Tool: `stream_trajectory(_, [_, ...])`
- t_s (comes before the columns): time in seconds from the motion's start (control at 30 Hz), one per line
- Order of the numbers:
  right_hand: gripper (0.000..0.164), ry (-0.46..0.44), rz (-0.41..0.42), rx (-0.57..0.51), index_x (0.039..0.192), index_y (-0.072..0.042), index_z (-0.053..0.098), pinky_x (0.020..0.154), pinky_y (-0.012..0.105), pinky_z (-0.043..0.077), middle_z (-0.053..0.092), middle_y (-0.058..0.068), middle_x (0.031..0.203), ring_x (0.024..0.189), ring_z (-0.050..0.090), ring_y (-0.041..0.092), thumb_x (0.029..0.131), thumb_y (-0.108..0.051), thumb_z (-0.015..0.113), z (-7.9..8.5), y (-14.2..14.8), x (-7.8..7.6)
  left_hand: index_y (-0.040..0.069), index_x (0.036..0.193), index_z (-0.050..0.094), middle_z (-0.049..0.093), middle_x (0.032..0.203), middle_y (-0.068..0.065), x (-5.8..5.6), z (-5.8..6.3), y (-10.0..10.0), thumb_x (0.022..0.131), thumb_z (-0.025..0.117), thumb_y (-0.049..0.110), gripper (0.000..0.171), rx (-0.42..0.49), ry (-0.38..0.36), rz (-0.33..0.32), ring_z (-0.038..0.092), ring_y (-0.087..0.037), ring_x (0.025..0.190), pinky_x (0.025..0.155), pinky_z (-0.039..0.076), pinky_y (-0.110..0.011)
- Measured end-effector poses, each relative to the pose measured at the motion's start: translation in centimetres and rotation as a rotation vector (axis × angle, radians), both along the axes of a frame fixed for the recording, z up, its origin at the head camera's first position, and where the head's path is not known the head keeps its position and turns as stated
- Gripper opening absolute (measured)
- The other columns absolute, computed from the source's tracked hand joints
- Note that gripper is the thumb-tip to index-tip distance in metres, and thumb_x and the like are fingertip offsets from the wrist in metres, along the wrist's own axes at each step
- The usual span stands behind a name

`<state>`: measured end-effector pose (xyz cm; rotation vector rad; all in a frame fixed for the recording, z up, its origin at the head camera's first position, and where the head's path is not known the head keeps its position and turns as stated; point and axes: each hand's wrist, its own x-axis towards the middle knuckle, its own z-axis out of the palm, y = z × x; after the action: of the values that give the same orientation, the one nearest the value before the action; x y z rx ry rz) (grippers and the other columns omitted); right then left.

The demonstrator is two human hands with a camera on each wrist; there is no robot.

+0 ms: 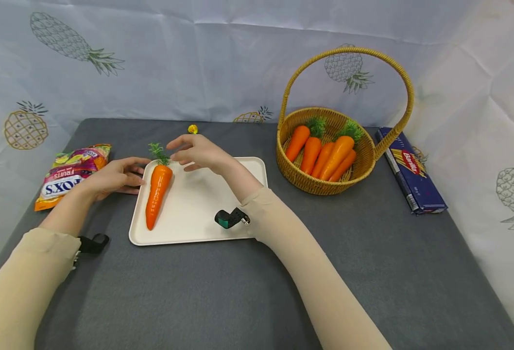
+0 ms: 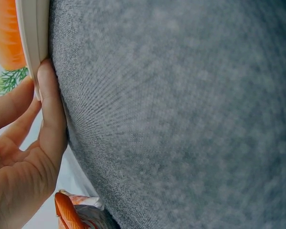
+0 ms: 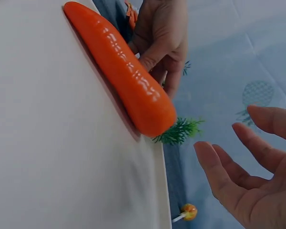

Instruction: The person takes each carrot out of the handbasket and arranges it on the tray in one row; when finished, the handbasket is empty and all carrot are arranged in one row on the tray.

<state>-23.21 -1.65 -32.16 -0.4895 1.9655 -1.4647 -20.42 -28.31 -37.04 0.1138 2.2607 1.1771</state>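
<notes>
An orange carrot (image 1: 158,197) with a green leafy top lies near the left side of a cream tray (image 1: 200,214). My left hand (image 1: 113,179) grips the tray's left rim; in the left wrist view its fingers (image 2: 51,95) lie on both sides of that edge. Just right of the carrot's leaves hovers my right hand (image 1: 200,153), over the back of the tray. The right wrist view shows its fingers (image 3: 207,155) spread and loosely bent, with nothing between them. Beside the left hand is a Fox's Fruits candy bag (image 1: 71,175).
A wicker basket (image 1: 314,187) with a tall handle holds several carrots (image 1: 337,155) at the back right. Beside it lies a blue Barilla pasta box (image 1: 410,170). Behind the tray is a yellow lollipop (image 1: 193,129). Fabric with pineapples hangs behind the grey table (image 1: 174,291).
</notes>
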Motion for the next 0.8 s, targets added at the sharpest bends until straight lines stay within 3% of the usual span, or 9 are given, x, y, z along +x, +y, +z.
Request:
stream_trajectory(0.37, [0.034,0.087,-0.012,-0.088,0.13,-0.012,0.058,0.096,0.034,0.058,0.059,0.007,0.131,0.113,0.063,0.02,0.097,-0.016,0.062,3.5,2.7,0.4,0.002,0.156,0.018,0.038,0.126,-0.013,0.1,0.0,0.0,0.102,0.049,0.009,0.063,0.007,-0.001,0.004,0.057,-0.001,0.089,0.08,0.06,-0.022])
stream_trajectory(0.8, [0.037,0.168,-0.095,-0.161,0.134,-0.008,0.056,0.098,0.035,0.056,0.055,0.01,0.137,0.118,0.06,0.022,0.098,-0.013,0.06,7.7,7.5,0.1,0.002,0.156,0.019,0.038,0.126,-0.013,0.3,0.0,0.0,0.101,0.05,0.009,0.063,0.007,0.01,0.002,0.057,0.0,0.089,0.08,0.06,-0.021])
